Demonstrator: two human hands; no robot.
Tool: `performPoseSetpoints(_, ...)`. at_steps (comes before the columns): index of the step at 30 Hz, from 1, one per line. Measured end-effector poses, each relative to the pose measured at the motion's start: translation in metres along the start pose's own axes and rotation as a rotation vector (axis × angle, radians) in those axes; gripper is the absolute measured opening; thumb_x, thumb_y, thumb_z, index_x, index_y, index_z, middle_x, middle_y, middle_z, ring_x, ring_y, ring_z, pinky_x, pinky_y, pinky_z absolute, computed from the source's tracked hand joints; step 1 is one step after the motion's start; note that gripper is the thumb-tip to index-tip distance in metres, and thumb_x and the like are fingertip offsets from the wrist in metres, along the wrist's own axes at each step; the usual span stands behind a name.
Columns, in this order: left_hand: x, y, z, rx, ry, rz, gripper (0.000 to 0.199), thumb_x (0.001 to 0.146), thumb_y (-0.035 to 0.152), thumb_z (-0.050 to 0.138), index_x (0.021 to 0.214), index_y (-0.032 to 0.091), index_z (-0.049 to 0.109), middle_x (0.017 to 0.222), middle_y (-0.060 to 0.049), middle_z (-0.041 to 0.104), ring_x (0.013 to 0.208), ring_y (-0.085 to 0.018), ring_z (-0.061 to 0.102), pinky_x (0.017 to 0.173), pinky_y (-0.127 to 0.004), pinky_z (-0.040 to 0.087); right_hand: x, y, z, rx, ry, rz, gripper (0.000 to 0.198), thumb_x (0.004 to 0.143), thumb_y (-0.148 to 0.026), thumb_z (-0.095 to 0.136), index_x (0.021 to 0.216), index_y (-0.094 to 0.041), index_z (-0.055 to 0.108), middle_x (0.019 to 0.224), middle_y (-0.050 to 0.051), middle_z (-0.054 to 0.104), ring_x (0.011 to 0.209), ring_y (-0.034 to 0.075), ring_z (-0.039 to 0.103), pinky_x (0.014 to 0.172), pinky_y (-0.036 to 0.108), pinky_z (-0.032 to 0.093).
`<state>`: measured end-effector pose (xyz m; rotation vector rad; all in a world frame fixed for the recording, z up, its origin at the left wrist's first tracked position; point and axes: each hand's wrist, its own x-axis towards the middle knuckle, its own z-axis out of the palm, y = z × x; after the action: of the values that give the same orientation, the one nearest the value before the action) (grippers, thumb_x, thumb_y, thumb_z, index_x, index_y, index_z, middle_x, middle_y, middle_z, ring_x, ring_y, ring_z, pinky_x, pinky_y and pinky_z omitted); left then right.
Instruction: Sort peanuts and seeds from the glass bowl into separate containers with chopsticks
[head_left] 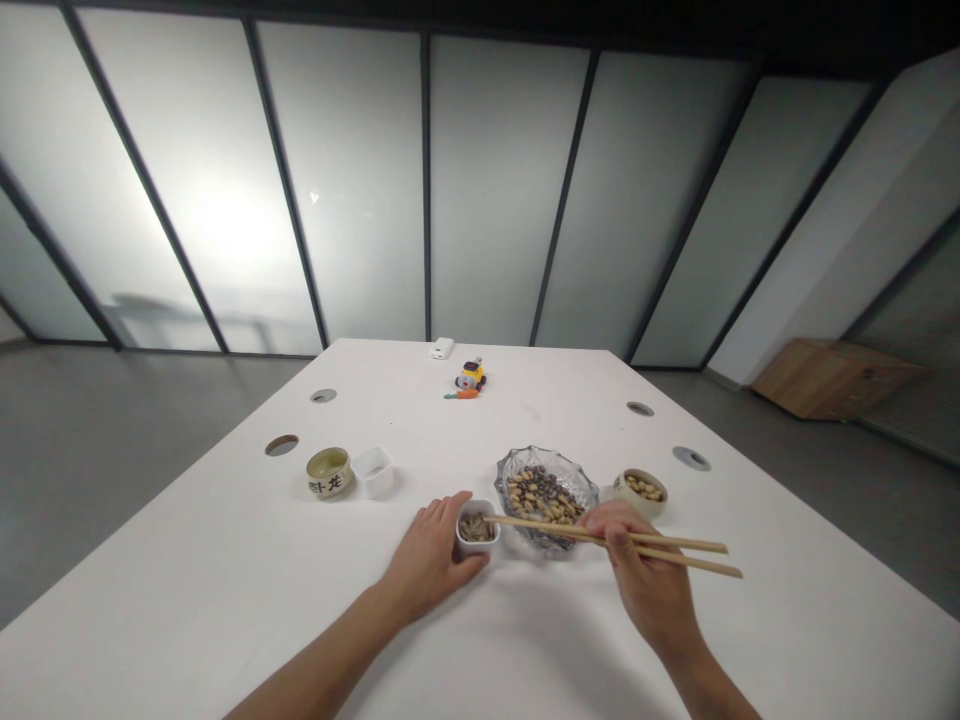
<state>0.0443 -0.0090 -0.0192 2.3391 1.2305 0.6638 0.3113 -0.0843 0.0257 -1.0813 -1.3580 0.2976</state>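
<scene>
My left hand is curled round the left side of a small white cup, thumb at the near edge and fingers at the far edge. Small brown-grey seeds lie in the cup. In my right hand is a pair of wooden chopsticks, pointing left, their tips at the cup's right rim. Whether the tips pinch anything is too small to tell. Under the chopsticks stands a clear glass bowl with dark seeds and tan nuts. Partly behind my right hand, a cream bowl holds tan nuts.
To the left stand an olive ceramic bowl with dark characters and a white plastic cup. Farther back are a yellow toy vehicle, a toy carrot and a white device. Round holes pierce the white table.
</scene>
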Motion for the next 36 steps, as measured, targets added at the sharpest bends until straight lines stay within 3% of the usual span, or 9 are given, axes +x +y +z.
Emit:
performPoseSetpoints(5, 0.0, -0.003, 0.001, 0.011, -0.01, -0.001, 0.069, 0.084, 0.033, 0.076, 0.146, 0.022, 0.049, 0.135, -0.013, 0.067, 0.125, -0.035, 0.061, 0.107, -0.05, 0.046, 0.004, 0.012, -0.011, -0.211, 0.107, -0.015, 0.043, 0.102, -0.054, 0.057, 0.075, -0.024, 0.072, 0.077, 0.005, 0.07, 0.076, 0.022, 0.066, 0.07, 0.034, 0.056)
performPoseSetpoints(11, -0.001, -0.003, 0.0, 0.006, 0.004, 0.005, 0.068, 0.085, 0.034, 0.076, 0.146, 0.021, 0.05, 0.137, -0.014, 0.066, 0.126, -0.036, 0.061, 0.107, -0.05, 0.047, 0.002, 0.022, -0.005, -0.332, -0.016, 0.024, 0.043, 0.102, -0.056, 0.055, 0.078, -0.024, 0.072, 0.079, 0.005, 0.072, 0.077, 0.023, 0.068, 0.074, 0.036, 0.055)
performPoseSetpoints(26, -0.001, -0.002, 0.0, 0.007, 0.002, 0.016, 0.067, 0.086, 0.035, 0.075, 0.147, 0.022, 0.049, 0.136, -0.014, 0.066, 0.124, -0.035, 0.062, 0.107, -0.05, 0.047, 0.005, 0.018, -0.004, -0.34, -0.045, 0.016, 0.043, 0.101, -0.058, 0.056, 0.081, -0.024, 0.073, 0.081, 0.006, 0.074, 0.078, 0.024, 0.07, 0.073, 0.037, 0.058)
performPoseSetpoints(36, -0.001, -0.005, 0.003, 0.011, 0.006, 0.006, 0.069, 0.086, 0.035, 0.076, 0.148, 0.022, 0.049, 0.138, -0.014, 0.066, 0.127, -0.036, 0.061, 0.108, -0.052, 0.047, 0.007, 0.022, -0.014, -0.296, 0.128, 0.05, 0.043, 0.099, -0.058, 0.059, 0.08, -0.023, 0.075, 0.086, 0.007, 0.074, 0.085, 0.024, 0.069, 0.08, 0.04, 0.058)
